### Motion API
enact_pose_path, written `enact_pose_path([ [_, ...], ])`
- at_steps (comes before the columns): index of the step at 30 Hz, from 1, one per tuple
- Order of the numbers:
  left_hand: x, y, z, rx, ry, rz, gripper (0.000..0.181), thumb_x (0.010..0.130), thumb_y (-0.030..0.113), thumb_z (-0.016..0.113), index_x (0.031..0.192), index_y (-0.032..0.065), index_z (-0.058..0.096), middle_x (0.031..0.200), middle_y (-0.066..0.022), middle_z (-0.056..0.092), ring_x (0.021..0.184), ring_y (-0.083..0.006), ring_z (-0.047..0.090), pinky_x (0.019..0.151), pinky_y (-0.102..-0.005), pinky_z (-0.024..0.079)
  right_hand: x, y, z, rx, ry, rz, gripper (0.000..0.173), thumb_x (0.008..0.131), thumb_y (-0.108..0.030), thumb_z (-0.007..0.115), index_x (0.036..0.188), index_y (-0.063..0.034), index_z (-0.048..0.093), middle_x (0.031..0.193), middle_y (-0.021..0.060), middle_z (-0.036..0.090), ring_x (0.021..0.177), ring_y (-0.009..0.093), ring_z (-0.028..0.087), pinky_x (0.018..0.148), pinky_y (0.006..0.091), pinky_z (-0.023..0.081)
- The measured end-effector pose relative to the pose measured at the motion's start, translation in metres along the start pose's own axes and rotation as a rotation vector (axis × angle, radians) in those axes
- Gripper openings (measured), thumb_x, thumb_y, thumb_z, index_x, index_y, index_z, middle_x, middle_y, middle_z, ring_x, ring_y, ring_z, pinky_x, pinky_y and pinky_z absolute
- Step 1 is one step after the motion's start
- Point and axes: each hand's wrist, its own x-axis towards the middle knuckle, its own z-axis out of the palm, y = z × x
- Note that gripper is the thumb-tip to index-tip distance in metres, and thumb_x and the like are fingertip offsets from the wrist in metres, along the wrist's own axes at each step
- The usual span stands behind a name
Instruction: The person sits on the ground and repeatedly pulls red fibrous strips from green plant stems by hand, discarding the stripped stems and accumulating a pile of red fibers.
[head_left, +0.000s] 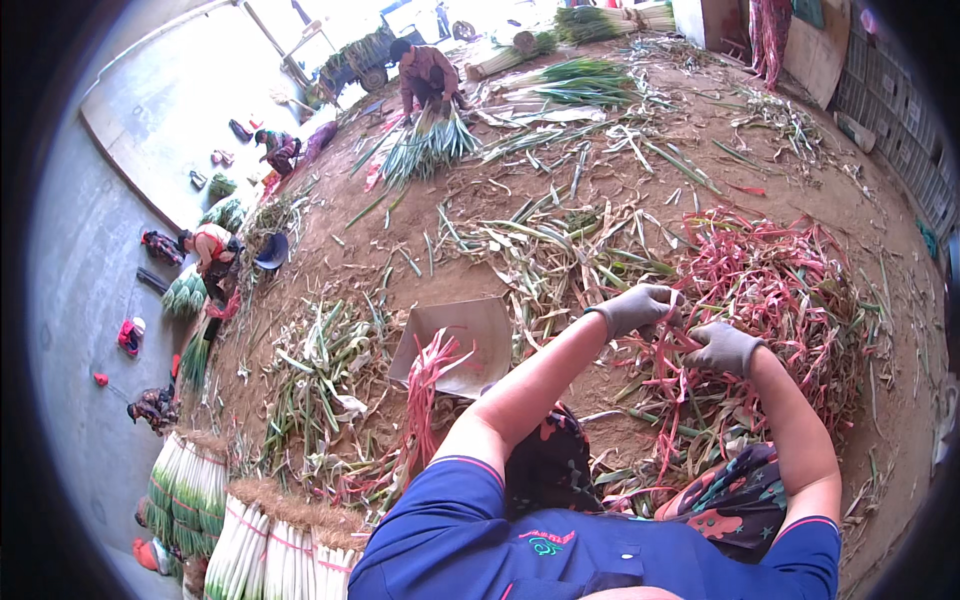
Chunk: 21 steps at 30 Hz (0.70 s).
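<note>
Both of my hands wear grey gloves and meet over the left edge of a heap of red plastic ties (765, 285) mixed with leaf scraps. Red strips run between my left hand (643, 309) and my right hand (724, 349), with the fingers of each closed on them. More strips dangle below the hands onto the heap. A bunch of red ties (431, 375) hangs over the near edge of a metal dustpan-like scoop (469, 330), left of my left forearm.
Trimmed leek leaves (322, 382) litter the dirt floor. Tied leek bundles (240, 551) stand at lower left. A person (429, 75) crouches over leeks at the top; several others work along the left. Stacked plastic crates (892, 120) line the right wall.
</note>
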Motion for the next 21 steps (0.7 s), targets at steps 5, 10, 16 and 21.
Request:
enact_pose_path([
  [5, 0.007, 0.001, 0.006, -0.048, -0.024, 0.067, 0.032, 0.087, 0.018, 0.065, 0.118, 0.0106, 0.061, 0.092, 0.0016, 0.065, 0.069, -0.0056, 0.057, 0.055, -0.023, 0.047, 0.006, 0.017, -0.002, -0.057, 0.205, -0.061, 0.044, 0.076, -0.038, 0.066, 0.103, -0.0031, 0.064, 0.096, 0.0228, 0.065, 0.092, 0.036, 0.063, 0.08, 0.0414, 0.047],
  [10, 0.002, -0.001, 0.018, -0.008, -0.153, -0.056, 0.031, 0.085, 0.021, 0.064, 0.115, 0.0109, 0.062, 0.082, 0.0026, 0.061, 0.06, -0.0051, 0.05, 0.054, -0.0231, 0.044, 0.035, 0.037, 0.009, -0.002, 0.318, -0.328, 0.03, 0.082, -0.027, 0.058, 0.102, -0.0073, 0.065, 0.088, 0.0177, 0.067, 0.078, 0.029, 0.066, 0.071, 0.0388, 0.05],
  [16, 0.006, -0.002, 0.025, 0.154, -0.134, -0.135, 0.037, 0.086, 0.014, 0.065, 0.12, 0.0035, 0.06, 0.085, 0.0049, 0.062, 0.066, -0.002, 0.051, 0.057, -0.0197, 0.041, -0.008, 0.016, -0.029, 0.43, -0.002, 0.03, 0.022, 0.081, -0.014, 0.071, 0.099, -0.0045, 0.063, 0.081, 0.0012, 0.064, 0.073, 0.008, 0.056, 0.065, 0.0251, 0.045],
  [21, 0.013, -0.005, -0.004, 0.183, -0.085, -0.144, 0.038, 0.084, 0.015, 0.067, 0.119, 0.0013, 0.059, 0.095, 0.002, 0.065, 0.079, -0.0043, 0.057, 0.068, -0.0211, 0.047, -0.013, 0.045, -0.044, 0.555, 0.061, 0.001, 0.018, 0.083, -0.012, 0.068, 0.097, -0.0037, 0.062, 0.078, -0.0021, 0.061, 0.064, 0.005, 0.052, 0.057, 0.0209, 0.041],
])
